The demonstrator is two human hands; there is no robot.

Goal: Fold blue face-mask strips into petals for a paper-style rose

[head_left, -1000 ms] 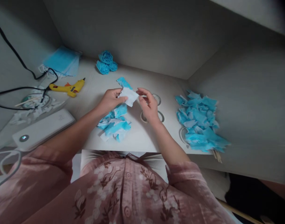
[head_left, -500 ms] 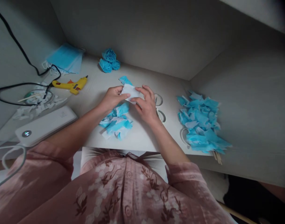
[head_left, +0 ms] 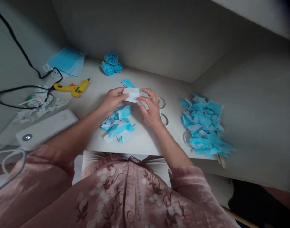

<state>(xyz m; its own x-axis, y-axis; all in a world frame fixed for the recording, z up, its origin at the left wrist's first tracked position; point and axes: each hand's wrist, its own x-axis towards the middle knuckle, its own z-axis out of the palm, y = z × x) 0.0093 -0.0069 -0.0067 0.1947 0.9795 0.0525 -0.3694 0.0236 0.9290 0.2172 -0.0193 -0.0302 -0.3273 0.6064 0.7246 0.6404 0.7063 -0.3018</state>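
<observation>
A small white piece of mask fabric is stretched out above the middle of the table. My left hand pinches its left side, thumb on top. My right hand is at its right edge with fingers curved and apart; one fingertip touches the lower right corner, and no firm grip shows. Just behind the fabric lies a blue fabric piece. A pile of blue and white scraps sits in front of my left hand. Scissors lie partly hidden behind my right hand.
Blue fabric roses stand at the back. On the left are stacked blue masks, a yellow glue gun, white strips and a white power bank. A bigger heap of blue pieces lies right, with sticks beneath.
The white fabric now lies flatter and straighter between my hands. The fingers of my right hand have drawn back slightly to the right, off its face to its edge.
</observation>
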